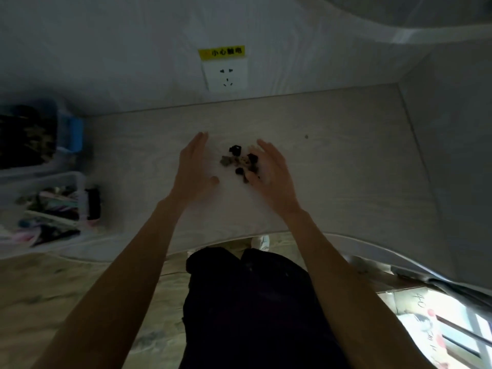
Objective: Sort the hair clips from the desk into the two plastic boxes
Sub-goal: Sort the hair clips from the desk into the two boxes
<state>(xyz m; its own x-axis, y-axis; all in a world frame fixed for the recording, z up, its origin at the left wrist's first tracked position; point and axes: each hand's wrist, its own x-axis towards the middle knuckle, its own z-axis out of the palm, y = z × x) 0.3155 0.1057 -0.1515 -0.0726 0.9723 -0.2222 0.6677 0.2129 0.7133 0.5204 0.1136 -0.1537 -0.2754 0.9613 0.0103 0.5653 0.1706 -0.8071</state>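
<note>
A small heap of hair clips (239, 162), black, grey and tan, lies in the middle of the pale wooden desk (332, 169). My left hand (194, 169) is flat and open just left of the heap, fingers stretched toward the wall. My right hand (271, 171) is open on the heap's right side, its thumb touching the nearest clips. Two clear plastic boxes stand at the desk's left: the far box (34, 139) with a blue latch holds dark items, the near box (53, 206) holds several colourful clips.
A white wall socket (225, 77) with a yellow warning label sits above the desk's back edge. A white side panel (447, 155) closes the desk on the right. My dark-clothed legs (247, 302) and the floor show below the desk's front edge.
</note>
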